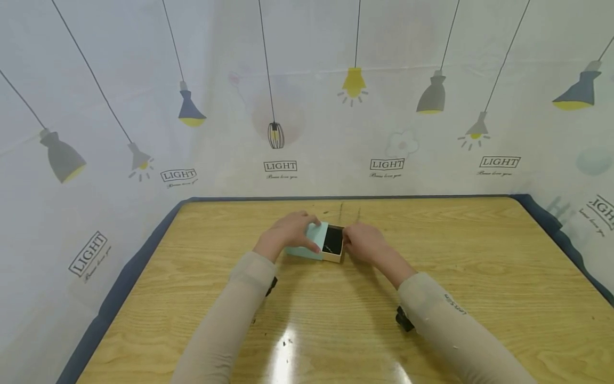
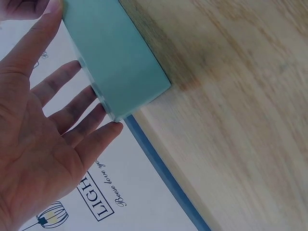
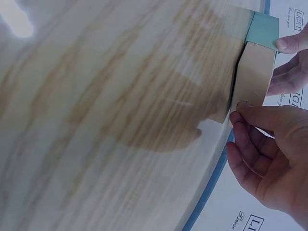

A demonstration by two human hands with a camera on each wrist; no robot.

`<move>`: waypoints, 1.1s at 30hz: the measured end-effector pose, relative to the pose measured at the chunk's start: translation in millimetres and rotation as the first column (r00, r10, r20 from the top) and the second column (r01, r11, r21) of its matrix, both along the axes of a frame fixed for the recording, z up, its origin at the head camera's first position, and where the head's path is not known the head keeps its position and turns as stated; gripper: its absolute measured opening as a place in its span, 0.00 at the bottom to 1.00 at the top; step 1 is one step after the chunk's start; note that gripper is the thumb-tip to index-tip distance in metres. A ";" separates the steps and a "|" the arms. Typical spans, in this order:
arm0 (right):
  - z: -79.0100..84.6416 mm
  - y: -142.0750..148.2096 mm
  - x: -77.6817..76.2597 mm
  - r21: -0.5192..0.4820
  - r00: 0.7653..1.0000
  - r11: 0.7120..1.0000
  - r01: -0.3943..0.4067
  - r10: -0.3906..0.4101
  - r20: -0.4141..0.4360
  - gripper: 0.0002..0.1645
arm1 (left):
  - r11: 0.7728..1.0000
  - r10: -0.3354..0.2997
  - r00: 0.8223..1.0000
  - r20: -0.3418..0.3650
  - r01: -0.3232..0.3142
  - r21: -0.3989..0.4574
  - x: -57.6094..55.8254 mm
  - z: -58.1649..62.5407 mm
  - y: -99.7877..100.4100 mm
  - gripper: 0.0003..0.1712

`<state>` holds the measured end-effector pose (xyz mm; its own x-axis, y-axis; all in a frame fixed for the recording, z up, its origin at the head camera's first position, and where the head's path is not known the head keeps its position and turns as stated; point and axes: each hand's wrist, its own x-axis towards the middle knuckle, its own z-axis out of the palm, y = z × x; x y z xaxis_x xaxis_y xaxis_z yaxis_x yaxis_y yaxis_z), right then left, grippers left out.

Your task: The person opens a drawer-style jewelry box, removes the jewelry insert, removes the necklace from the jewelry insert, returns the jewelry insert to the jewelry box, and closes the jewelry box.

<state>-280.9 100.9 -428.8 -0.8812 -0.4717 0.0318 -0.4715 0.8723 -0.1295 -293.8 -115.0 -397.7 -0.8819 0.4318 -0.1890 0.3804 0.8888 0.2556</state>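
A small gift box lies on the table, its pale teal sleeve (image 1: 315,234) at the left and its tan cardboard drawer (image 1: 332,257) partly out to the right. Inside the drawer shows a black insert (image 1: 332,239) with a thin light-coloured line on it. My left hand (image 1: 289,233) grips the sleeve from above, thumb on the near edge and fingertips along the far edge. At the drawer's right end, my right hand (image 1: 365,242) pinches the edge between thumb and index finger. Its other fingers curl loosely below in the right wrist view.
The box stands toward the back of a wood-grain table (image 1: 446,234). Behind and at the sides hangs a white cloth (image 1: 316,117) printed with lamps, with a dark blue strip (image 1: 355,198) along the table's back edge. Small dark specks dot the tabletop.
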 end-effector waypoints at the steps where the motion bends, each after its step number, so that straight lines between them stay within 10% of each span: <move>1: 0.1 0.1 0.0 0.001 1.000 1.000 0.001 -0.001 0.002 0.08 | 1.000 -0.001 1.000 0.000 0.001 0.000 -0.1 -0.2 0.0 0.45; 33: 4.0 3.0 1.7 0.017 1.000 1.000 -0.009 0.009 0.027 0.06 | 1.000 0.012 1.000 0.016 -0.012 -0.005 1.4 1.2 0.8 0.45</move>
<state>-279.2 103.9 -424.8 -0.8774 -0.4797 0.0001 -0.4758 0.8703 -0.1275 -292.4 -114.2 -396.5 -0.8841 0.4200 -0.2048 0.3655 0.8946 0.2570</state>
